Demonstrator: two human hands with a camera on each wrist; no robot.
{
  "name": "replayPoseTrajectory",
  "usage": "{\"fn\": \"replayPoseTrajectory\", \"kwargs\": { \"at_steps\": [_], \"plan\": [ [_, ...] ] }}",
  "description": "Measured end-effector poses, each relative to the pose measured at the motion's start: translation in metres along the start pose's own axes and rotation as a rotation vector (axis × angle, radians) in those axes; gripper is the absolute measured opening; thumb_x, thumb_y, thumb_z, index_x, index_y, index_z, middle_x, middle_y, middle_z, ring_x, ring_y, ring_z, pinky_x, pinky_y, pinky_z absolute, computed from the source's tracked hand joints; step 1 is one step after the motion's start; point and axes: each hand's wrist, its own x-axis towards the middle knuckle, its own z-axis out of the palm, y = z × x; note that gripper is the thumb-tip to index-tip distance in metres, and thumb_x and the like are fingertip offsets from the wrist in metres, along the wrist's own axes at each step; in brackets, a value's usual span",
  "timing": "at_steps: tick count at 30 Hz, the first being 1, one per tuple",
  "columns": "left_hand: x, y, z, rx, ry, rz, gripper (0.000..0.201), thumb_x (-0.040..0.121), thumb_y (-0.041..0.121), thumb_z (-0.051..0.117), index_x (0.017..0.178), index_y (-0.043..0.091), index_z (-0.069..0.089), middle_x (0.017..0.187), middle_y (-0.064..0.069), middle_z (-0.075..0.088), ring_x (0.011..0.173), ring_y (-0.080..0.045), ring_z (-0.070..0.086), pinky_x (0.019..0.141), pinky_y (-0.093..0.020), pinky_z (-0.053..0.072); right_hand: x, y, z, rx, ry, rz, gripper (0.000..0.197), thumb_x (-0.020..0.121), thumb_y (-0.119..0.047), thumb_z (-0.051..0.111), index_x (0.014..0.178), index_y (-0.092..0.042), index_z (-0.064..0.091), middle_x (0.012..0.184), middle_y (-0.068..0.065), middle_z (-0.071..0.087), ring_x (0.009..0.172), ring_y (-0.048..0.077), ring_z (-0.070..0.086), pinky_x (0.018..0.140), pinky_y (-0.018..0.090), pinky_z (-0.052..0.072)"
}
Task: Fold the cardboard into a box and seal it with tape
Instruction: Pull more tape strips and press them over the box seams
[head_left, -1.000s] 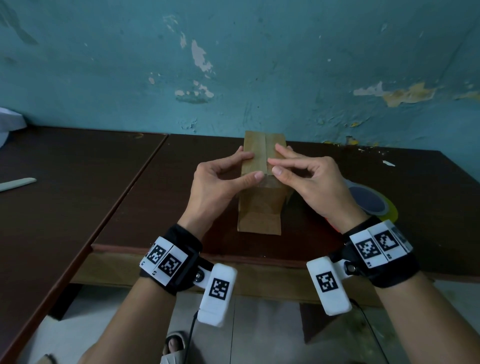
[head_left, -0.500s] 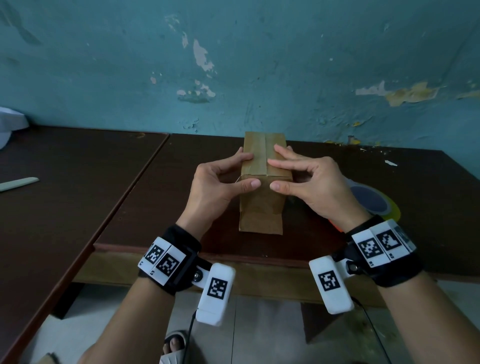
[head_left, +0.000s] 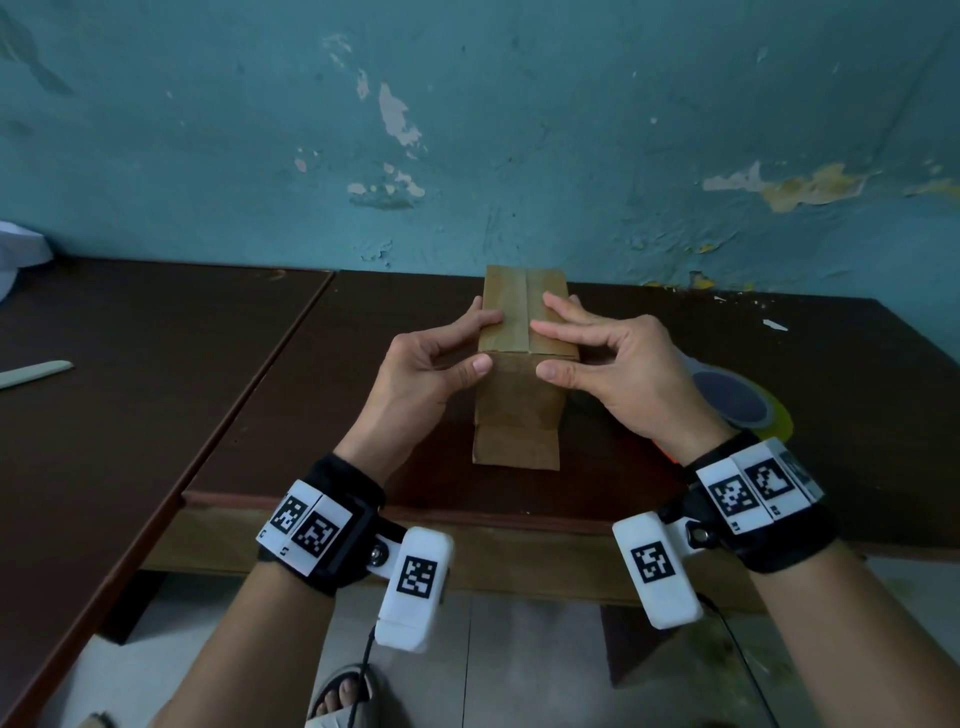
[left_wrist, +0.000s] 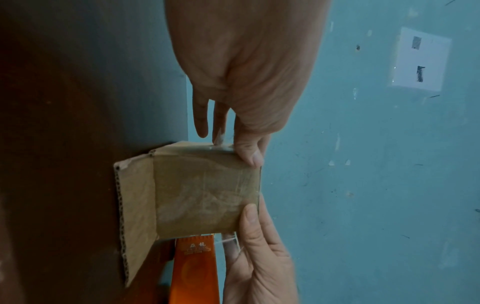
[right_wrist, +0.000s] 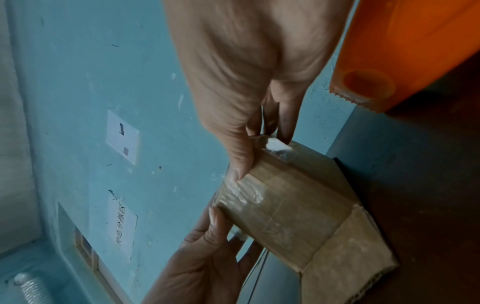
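Observation:
A small brown cardboard box (head_left: 519, 405) stands upright on the dark table (head_left: 363, 415), with clear tape across its closed top and down its near face. A bottom flap (head_left: 514, 449) lies flat on the table towards me. My left hand (head_left: 485, 340) pinches the box's top left edge, forefinger on top and thumb on the near face. My right hand (head_left: 543, 349) holds the top right edge the same way. In the left wrist view my left hand (left_wrist: 228, 144) grips the box (left_wrist: 205, 193). The right wrist view shows my right hand (right_wrist: 262, 154) on the box (right_wrist: 291, 205).
An orange tape dispenser (left_wrist: 193, 267) with its roll (head_left: 737, 397) lies just right of the box, under my right wrist. A pale flat stick (head_left: 34, 371) lies on the left table. The teal wall stands close behind the box. The table's front edge (head_left: 467, 514) is near my wrists.
My thumbs met at the middle of the box's top front edge. They have slid down onto the near face and apart, the left one further left. The box has stayed put.

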Motion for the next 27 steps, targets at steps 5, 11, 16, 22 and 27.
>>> {"fn": "replayPoseTrajectory", "kwargs": {
  "at_steps": [5, 11, 16, 22, 27],
  "plan": [
    [-0.004, 0.006, -0.001, -0.015, -0.031, -0.023, 0.057, 0.094, -0.02, 0.054, 0.133, 0.021, 0.067, 0.161, -0.005, 0.046, 0.147, -0.001, 0.041, 0.102, -0.013, 0.046, 0.001, 0.001, 0.0, -0.021, -0.007, 0.009, 0.05, 0.079, -0.022, 0.085, 0.126, -0.03, 0.07, 0.154, -0.009, 0.051, 0.151, 0.003, 0.032, 0.127, 0.045, 0.029],
    [-0.002, 0.003, -0.012, -0.039, -0.057, -0.053, 0.072, 0.089, -0.032, 0.035, 0.131, 0.016, 0.069, 0.158, 0.0, 0.051, 0.144, -0.005, 0.047, 0.112, -0.032, 0.049, 0.0, -0.002, -0.001, -0.026, 0.002, 0.015, 0.051, 0.079, -0.022, 0.085, 0.127, -0.028, 0.071, 0.153, -0.011, 0.052, 0.149, -0.001, 0.033, 0.128, 0.041, 0.025],
    [-0.004, 0.005, -0.004, -0.042, 0.007, -0.015, 0.045, 0.099, -0.016, 0.053, 0.133, 0.008, 0.067, 0.153, -0.006, 0.056, 0.141, -0.002, 0.05, 0.103, -0.024, 0.053, 0.001, -0.001, 0.0, -0.031, 0.002, 0.01, 0.051, 0.078, -0.023, 0.085, 0.126, -0.03, 0.07, 0.153, -0.011, 0.052, 0.15, 0.0, 0.033, 0.128, 0.044, 0.025],
    [-0.003, 0.004, -0.005, -0.015, 0.023, 0.005, 0.047, 0.094, -0.018, 0.058, 0.133, 0.006, 0.067, 0.151, -0.008, 0.058, 0.142, -0.004, 0.05, 0.107, -0.025, 0.051, 0.002, 0.004, 0.001, -0.023, -0.006, 0.002, 0.05, 0.076, -0.031, 0.085, 0.125, -0.033, 0.072, 0.152, -0.014, 0.053, 0.149, -0.002, 0.032, 0.123, 0.051, 0.033],
    [-0.004, 0.007, -0.003, 0.012, 0.019, -0.001, 0.051, 0.091, -0.019, 0.062, 0.131, 0.011, 0.068, 0.151, -0.007, 0.057, 0.138, -0.001, 0.053, 0.101, -0.022, 0.053, 0.003, 0.005, 0.0, -0.013, -0.003, 0.001, 0.053, 0.073, -0.037, 0.083, 0.125, -0.032, 0.072, 0.153, -0.013, 0.052, 0.149, -0.002, 0.032, 0.123, 0.051, 0.034]
  ]
}}
